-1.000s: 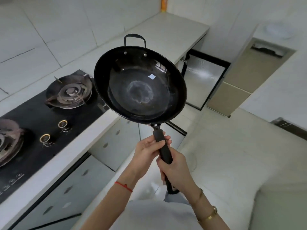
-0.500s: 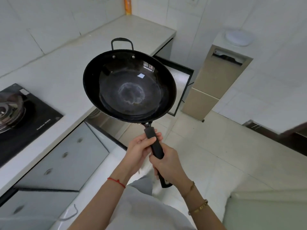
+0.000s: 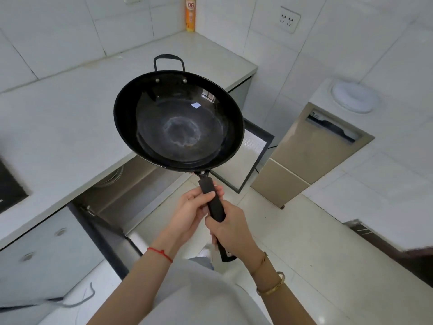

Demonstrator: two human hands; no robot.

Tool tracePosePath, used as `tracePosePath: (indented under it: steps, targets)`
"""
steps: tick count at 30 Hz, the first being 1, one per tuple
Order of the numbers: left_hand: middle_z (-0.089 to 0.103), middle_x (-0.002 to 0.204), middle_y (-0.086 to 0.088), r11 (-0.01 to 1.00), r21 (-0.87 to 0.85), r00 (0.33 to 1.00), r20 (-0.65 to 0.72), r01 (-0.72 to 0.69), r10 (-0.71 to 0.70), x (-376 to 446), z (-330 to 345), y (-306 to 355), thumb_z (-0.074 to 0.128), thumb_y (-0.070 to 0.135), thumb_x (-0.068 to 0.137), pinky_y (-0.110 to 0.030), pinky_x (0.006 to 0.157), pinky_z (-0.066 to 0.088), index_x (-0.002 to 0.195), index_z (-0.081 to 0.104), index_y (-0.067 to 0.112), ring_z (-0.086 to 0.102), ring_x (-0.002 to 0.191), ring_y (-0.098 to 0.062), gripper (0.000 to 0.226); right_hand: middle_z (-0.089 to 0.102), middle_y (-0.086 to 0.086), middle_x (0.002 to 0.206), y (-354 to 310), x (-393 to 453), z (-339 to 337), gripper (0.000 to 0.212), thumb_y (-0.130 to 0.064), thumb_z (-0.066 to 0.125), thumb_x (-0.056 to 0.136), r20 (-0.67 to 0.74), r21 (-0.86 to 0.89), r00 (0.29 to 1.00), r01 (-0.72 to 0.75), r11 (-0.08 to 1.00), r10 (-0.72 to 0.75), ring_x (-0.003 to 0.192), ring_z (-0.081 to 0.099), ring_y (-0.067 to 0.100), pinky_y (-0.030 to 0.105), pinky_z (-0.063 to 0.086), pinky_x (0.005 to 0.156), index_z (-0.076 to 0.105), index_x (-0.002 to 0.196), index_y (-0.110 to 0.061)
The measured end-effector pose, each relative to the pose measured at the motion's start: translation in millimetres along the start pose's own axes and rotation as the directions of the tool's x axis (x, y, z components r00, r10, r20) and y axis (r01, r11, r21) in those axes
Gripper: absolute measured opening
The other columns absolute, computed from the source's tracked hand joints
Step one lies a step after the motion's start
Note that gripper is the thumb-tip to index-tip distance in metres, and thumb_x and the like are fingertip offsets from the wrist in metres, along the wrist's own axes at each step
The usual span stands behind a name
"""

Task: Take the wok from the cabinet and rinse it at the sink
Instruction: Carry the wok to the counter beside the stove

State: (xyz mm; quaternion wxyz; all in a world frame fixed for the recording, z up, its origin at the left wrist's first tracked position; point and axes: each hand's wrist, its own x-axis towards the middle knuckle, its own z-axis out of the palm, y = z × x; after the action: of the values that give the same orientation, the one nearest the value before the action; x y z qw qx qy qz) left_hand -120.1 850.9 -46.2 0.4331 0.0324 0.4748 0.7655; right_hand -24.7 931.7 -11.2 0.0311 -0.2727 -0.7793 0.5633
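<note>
The wok (image 3: pixel 179 120) extended forward from both hands, left hand (image 3: pixel 187 212) and right hand (image 3: pixel 230 227) curled round its long handle (image 3: pixel 212 198), left nearer the bowl.

the round black metal wok (image 3: pixel 179 120) looks glossy along its walls, catching window reflections, while its bottom shows a duller, mottled grey patch. its long black handle (image 3: pixel 214 202) seems matt, like plastic or rubber. the pale grey stone-like table (image 3: pixel 70 109) is smooth with a soft sheen. the white wall tiles (image 3: pixel 58 31) and the pale floor tiles (image 3: pixel 304 242) are glazed and shiny. the beige cabinet (image 3: pixel 302 156) has a satin finish. a thin gold metal bangle (image 3: pixel 271 288) gleams; a red cloth string (image 3: pixel 161 253) looks matt.
</note>
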Motion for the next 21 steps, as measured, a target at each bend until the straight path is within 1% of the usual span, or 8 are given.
tracePosePath:
  steps: [4, 7, 9, 11, 13, 17, 21]
  targets:
    - [0.071, 0.114, -0.012, 0.999, -0.024, 0.998, -0.058, -0.036, 0.035, 43.4, 14.8, 16.3, 0.053, -0.001, 0.093, -0.035, 0.102, 0.048, 0.117, 0.065, -0.001, 0.065, 0.110, -0.021, 0.027, 0.056, -0.003, 0.051, -9.4, 48.0, -25.8, 0.010, -0.011, 0.062, 0.088, 0.063, 0.008, 0.998, 0.009, 1.000, -0.010, 0.035, 0.053, 0.016, 0.028, 0.047, 0.039, 0.055, 0.083, -0.014]
    - [0.072, 0.113, -0.011, 0.996, -0.037, 0.991, -0.115, -0.079, 0.075, 72.5, 21.2, 29.0, 0.054, -0.001, 0.093, -0.033, 0.098, 0.050, 0.115, 0.066, 0.000, 0.066, 0.108, -0.019, 0.026, 0.056, 0.001, 0.050, -14.5, 85.5, -39.3, 0.004, -0.008, 0.060, 0.088, 0.122, -0.007, 0.992, 0.039, 0.999, -0.037, 0.035, 0.053, 0.017, 0.030, 0.049, 0.039, 0.056, 0.086, -0.008]
    - [0.072, 0.113, -0.011, 0.993, -0.058, 0.984, -0.149, -0.108, 0.098, 91.2, 22.7, 37.5, 0.054, 0.000, 0.093, -0.031, 0.094, 0.050, 0.116, 0.065, -0.001, 0.066, 0.109, -0.019, 0.026, 0.056, 0.004, 0.050, -18.1, 111.1, -46.6, 0.003, -0.007, 0.059, 0.087, 0.169, -0.021, 0.983, 0.075, 0.997, -0.070, 0.035, 0.052, 0.016, 0.029, 0.049, 0.040, 0.057, 0.087, -0.008]
    - [0.071, 0.117, -0.013, 0.986, -0.081, 0.973, -0.193, -0.147, 0.129, 109.7, 22.7, 44.9, 0.054, 0.000, 0.093, -0.032, 0.096, 0.049, 0.117, 0.065, -0.002, 0.065, 0.110, -0.020, 0.027, 0.056, 0.006, 0.050, -22.6, 137.0, -53.0, 0.005, -0.006, 0.058, 0.087, 0.221, -0.023, 0.970, 0.108, 0.994, -0.100, 0.036, 0.052, 0.015, 0.029, 0.049, 0.042, 0.057, 0.087, -0.010]
    - [0.069, 0.120, -0.016, 0.975, -0.105, 0.955, -0.248, -0.195, 0.165, 127.9, 21.8, 52.2, 0.054, -0.001, 0.092, -0.033, 0.098, 0.049, 0.121, 0.062, -0.003, 0.065, 0.111, -0.021, 0.030, 0.055, 0.007, 0.049, -26.7, 163.1, -57.7, 0.006, -0.006, 0.058, 0.087, 0.287, -0.022, 0.951, 0.132, 0.991, -0.120, 0.038, 0.052, 0.016, 0.029, 0.049, 0.043, 0.057, 0.086, -0.012]
    - [0.068, 0.122, -0.016, 0.943, -0.143, 0.907, -0.349, -0.299, 0.235, 158.5, 19.6, 67.3, 0.053, -0.001, 0.093, -0.030, 0.093, 0.052, 0.126, 0.058, -0.004, 0.065, 0.109, -0.022, 0.033, 0.053, 0.010, 0.047, -34.7, 214.3, -60.6, 0.008, -0.006, 0.057, 0.087, 0.402, -0.024, 0.903, 0.177, 0.984, -0.153, 0.038, 0.052, 0.020, 0.032, 0.049, 0.043, 0.054, 0.081, -0.010]
    - [0.067, 0.124, -0.017, 0.919, -0.126, 0.843, -0.459, -0.372, 0.279, 177.4, 12.6, 86.3, 0.051, -0.001, 0.095, -0.027, 0.090, 0.053, 0.127, 0.057, -0.004, 0.067, 0.109, -0.021, 0.034, 0.054, 0.008, 0.046, -46.0, 255.8, -53.1, 0.009, -0.008, 0.057, 0.088, 0.501, -0.043, 0.845, 0.242, 0.969, -0.189, 0.037, 0.052, 0.019, 0.032, 0.047, 0.041, 0.053, 0.080, -0.010]
